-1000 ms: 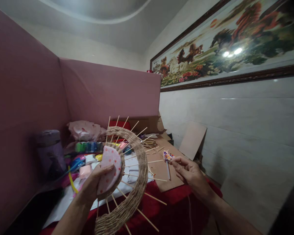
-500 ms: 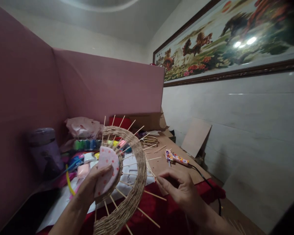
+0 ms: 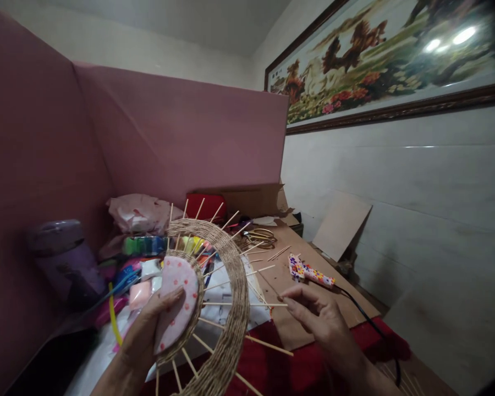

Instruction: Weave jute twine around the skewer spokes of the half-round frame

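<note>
A half-round piece of woven twine (image 3: 236, 275) on thin wooden sticks fans out around a half-disc of white cloth with pink dots (image 3: 180, 300). My left hand (image 3: 150, 322) grips that half-disc, thumb on the dotted face and fingers hidden behind it. On the right, my right hand (image 3: 313, 316) has thumb and index finger pinched near the outer tip of a stick (image 3: 268, 304); a thin strand seems to run up from the fingertips. Several stick ends stick out past the woven band.
A flower-patterned glue gun (image 3: 311, 273) with a black cord lies on cardboard (image 3: 286, 324). Behind are scissors (image 3: 262, 237) and loose sticks (image 3: 279, 253). Coloured clay packs (image 3: 146, 245) and a purple tumbler (image 3: 68, 264) stand left. A pink partition (image 3: 181, 137) rises behind.
The view has shifted, and the woven piece sits slightly lower and left. My right hand has moved a little right, its pinch now near the stick's outer tip.
</note>
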Tool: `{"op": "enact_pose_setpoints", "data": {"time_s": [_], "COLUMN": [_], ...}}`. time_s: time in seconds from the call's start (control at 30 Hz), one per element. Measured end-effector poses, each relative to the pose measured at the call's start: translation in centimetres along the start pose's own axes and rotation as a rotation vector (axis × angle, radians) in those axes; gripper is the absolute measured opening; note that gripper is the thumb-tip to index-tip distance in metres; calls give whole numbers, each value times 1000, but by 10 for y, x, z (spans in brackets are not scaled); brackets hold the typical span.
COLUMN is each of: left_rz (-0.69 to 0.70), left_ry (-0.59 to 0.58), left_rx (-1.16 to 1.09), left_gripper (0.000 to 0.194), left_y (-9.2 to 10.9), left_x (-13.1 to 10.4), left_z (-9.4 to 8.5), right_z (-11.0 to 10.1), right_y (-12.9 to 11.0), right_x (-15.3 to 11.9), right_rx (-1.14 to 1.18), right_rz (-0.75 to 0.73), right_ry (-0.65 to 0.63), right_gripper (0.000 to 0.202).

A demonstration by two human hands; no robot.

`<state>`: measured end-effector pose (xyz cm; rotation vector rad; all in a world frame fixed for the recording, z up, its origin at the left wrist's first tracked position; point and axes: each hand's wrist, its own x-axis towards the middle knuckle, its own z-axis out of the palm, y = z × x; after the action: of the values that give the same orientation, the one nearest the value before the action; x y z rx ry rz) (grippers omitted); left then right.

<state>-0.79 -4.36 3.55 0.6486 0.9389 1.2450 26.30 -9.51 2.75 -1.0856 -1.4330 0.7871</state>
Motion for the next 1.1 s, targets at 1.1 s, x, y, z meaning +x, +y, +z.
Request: {"op": "enact_pose_setpoints", "data": {"time_s": [1.1], "left_rz": [144], "left_ry": [171], "left_rx": [-32], "left_gripper": [24], "left_y": [2], "left_x": [6], "left_z": [-3], "right_z": [12], "right_y": [-6], "right_x": [-6], "right_rx": [-509], "right_rz": [-448], "right_ry": [-296], "right_gripper": [20]}}
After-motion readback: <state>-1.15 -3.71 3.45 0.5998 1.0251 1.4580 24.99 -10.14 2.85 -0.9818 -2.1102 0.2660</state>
